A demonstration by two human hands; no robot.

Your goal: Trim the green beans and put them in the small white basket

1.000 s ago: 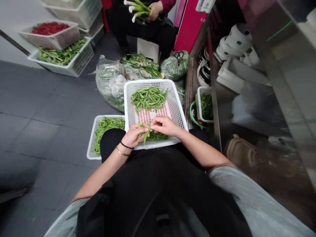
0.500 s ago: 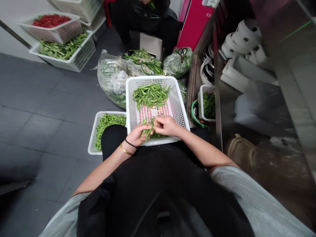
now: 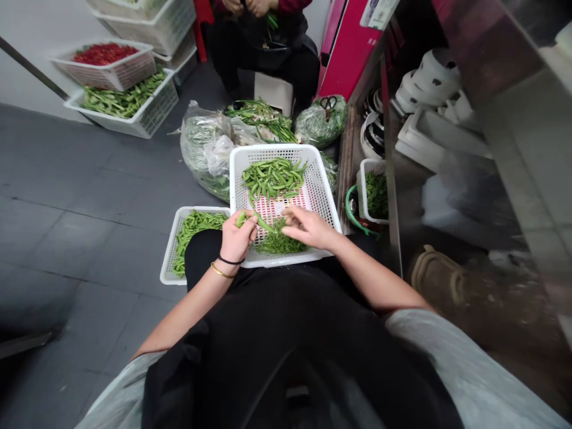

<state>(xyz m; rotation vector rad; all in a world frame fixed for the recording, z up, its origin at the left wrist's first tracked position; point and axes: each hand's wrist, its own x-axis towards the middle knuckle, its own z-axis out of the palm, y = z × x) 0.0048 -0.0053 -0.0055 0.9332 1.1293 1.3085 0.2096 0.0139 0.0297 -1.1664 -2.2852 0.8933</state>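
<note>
My left hand (image 3: 238, 234) is closed around pea pods (image 3: 263, 222), one of them sticking out to the right over the basket. Just right of it, my right hand (image 3: 309, 227) has its fingers apart, with nothing visible between them. Both hands are above a white perforated basket (image 3: 331, 205) that rests on my lap. A heap of green pea pods (image 3: 273, 179) fills its far part. Below my right hand, at the near side, lies a pile of thin green trimmings (image 3: 282, 241).
A second white basket of pods (image 3: 199, 223) stands at my left knee. Bagged greens (image 3: 206, 149) and loose green stalks (image 3: 263, 116) lie ahead. Scissors (image 3: 328, 104) rest on another bag. A co-worker (image 3: 263, 53) sits opposite. A metal shelf (image 3: 393, 179) borders the right.
My hands have drawn apart; my left hand moved left with the pods, and my right hand's fingers opened. The trimmings pile shows more. The view has tilted up slightly.
</note>
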